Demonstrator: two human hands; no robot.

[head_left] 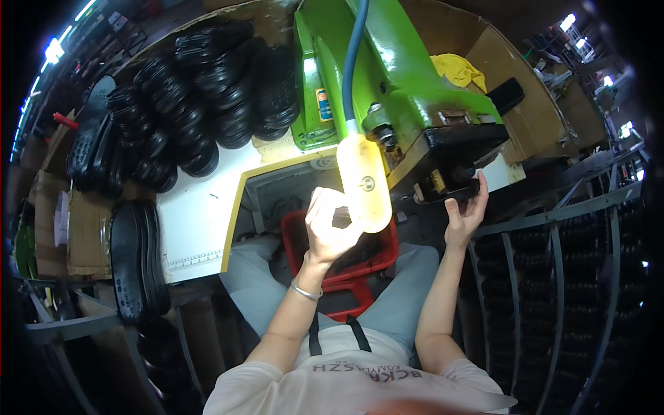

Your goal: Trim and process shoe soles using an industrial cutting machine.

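Observation:
My left hand (328, 227) is raised in front of my lap with its fingers curled, close beside a lit yellow lamp (365, 197) that covers part of it. Whatever it may hold is hidden by glare and by the lamp. At the dark underside of the green machine (422, 86), my right hand (467, 218) has its thumb and fingers closed around the edge of a black shoe sole (443, 198). Most of that sole is hidden under the machine's black head (462, 146).
Stacks of black soles (225, 83) cover the left of the white table (197, 221). More soles (135, 256) stand at its left edge. Below lies a red bin (346, 277) between my knees. Metal racks (553, 277) flank me. A yellow cloth (458, 70) lies behind the machine.

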